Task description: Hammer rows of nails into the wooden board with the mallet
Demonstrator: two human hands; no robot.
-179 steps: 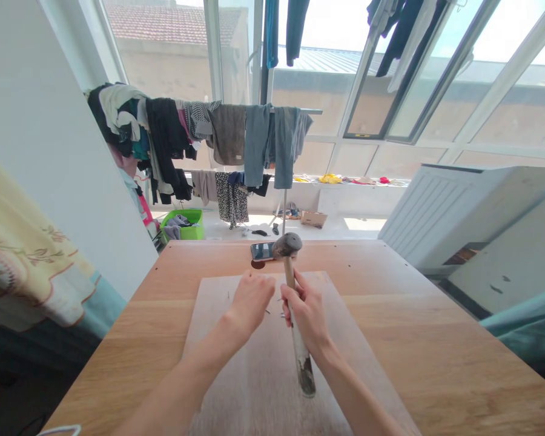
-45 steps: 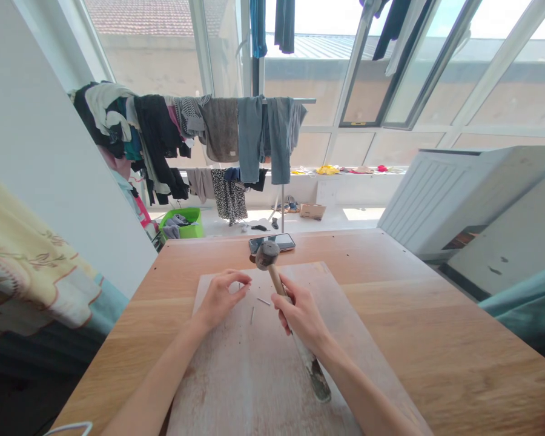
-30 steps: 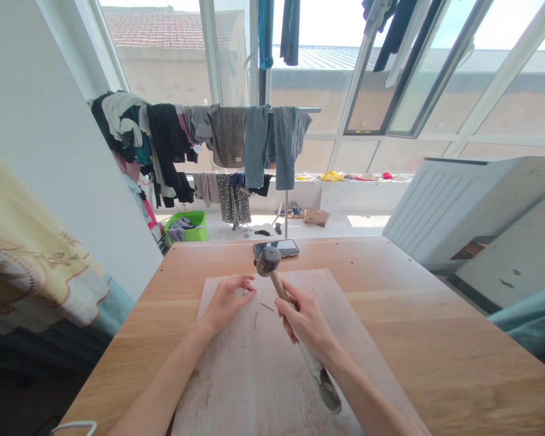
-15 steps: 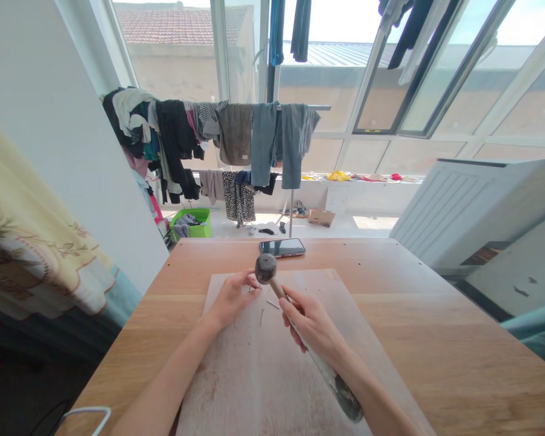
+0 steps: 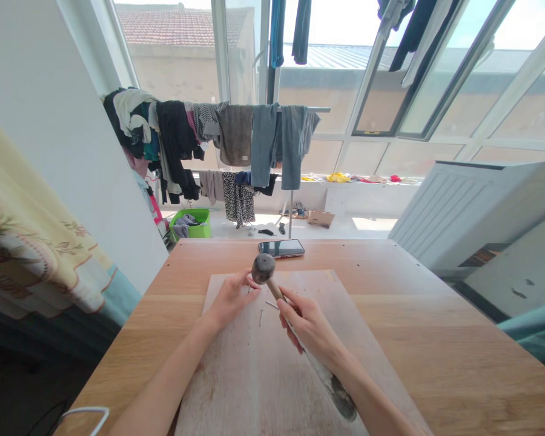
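Hammer point(image 5: 263, 269) gripped in R hand point(image 5: 312, 325); L hand point(image 5: 231, 299) curled nr nail point(image 5: 249, 290), hold unclear.

A phone point(image 5: 284, 247) lies near the far edge of the worktop point(image 5: 427, 351), and a white cable point(image 5: 88, 410) curves at its near left corner. Beyond, a rack point(image 5: 318, 109) carries trousers point(image 5: 292, 148) and a brown towel point(image 5: 236, 139), with a green tub point(image 5: 204, 230) holding clothes and a box point(image 5: 321, 218) on the floor, while yellow cloth point(image 5: 338, 177) rests below the windows point(image 5: 327, 100). A flowered curtain point(image 5: 40, 224) hangs at left; a white ribbed panel point(image 5: 440, 209) leans at right.
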